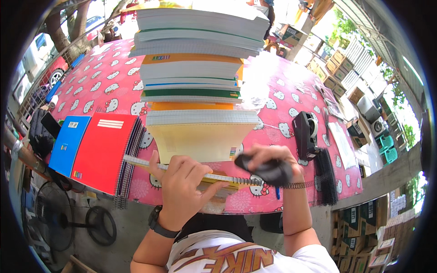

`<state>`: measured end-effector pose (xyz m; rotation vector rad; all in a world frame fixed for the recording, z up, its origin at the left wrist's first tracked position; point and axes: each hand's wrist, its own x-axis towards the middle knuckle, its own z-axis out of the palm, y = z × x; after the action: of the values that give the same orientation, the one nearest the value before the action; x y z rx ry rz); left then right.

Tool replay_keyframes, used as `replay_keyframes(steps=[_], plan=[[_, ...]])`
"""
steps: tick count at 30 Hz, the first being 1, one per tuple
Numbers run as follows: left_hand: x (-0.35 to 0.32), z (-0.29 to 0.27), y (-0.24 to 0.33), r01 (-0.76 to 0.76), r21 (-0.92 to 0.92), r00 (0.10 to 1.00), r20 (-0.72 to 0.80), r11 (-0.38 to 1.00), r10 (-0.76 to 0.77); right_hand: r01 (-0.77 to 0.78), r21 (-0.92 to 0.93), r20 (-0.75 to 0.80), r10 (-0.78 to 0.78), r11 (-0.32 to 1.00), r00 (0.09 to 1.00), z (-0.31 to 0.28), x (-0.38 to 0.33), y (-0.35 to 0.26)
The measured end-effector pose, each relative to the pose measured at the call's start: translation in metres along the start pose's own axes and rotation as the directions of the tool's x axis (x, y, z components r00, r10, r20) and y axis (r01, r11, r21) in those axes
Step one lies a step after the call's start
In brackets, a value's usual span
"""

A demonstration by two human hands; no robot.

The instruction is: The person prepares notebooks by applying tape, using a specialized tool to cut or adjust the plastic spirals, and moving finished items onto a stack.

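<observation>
My left hand (182, 186) grips a notebook (221, 178) held on edge near the table's front, fingers over its top and thumb on the near side. A black spiral coil (298, 185) sits in the notebook's right part and trails out to the right. My right hand (273, 159), blurred by motion, is closed around a black rounded object (268, 172) just above the coil; its kind I cannot make out. Behind them rises a tall stack of paper blocks (200, 136) with cream, orange and green covers.
Red notebooks (104, 152) and a blue notebook (69, 143) lie at the left. A black tape dispenser (304, 136) and a bundle of black coils (325, 177) lie at the right on the pink patterned table (100, 86). A fan (57, 218) stands below left.
</observation>
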<state>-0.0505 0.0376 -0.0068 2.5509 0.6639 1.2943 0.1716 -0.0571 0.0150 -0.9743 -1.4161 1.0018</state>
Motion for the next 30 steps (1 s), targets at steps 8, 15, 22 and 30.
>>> replay_keyframes(steps=[8, 15, 22, 30], plan=[[0.000, -0.007, -0.008, 0.006, -0.013, 1.000, -0.001, 1.000, -0.006, -0.024, 0.120, 0.091, 0.013, 0.992, 0.996, 0.010, 0.007, 0.002], [-0.001, -0.009, -0.009, 0.039, 0.012, 0.999, -0.038, 0.999, -0.038, 0.065, 0.053, 0.157, -0.073, 0.996, 0.985, 0.013, 0.020, 0.000], [-0.006, -0.016, -0.018, 0.077, 0.024, 0.997, -0.031, 0.997, -0.077, 0.068, 0.086, 0.170, -0.082, 0.994, 0.982, 0.017, 0.030, 0.005], [-0.008, -0.019, -0.022, 0.086, -0.123, 0.996, -0.004, 0.989, -0.087, 0.063, -0.115, 0.225, -0.036, 0.991, 0.974, 0.028, 0.045, -0.004]])
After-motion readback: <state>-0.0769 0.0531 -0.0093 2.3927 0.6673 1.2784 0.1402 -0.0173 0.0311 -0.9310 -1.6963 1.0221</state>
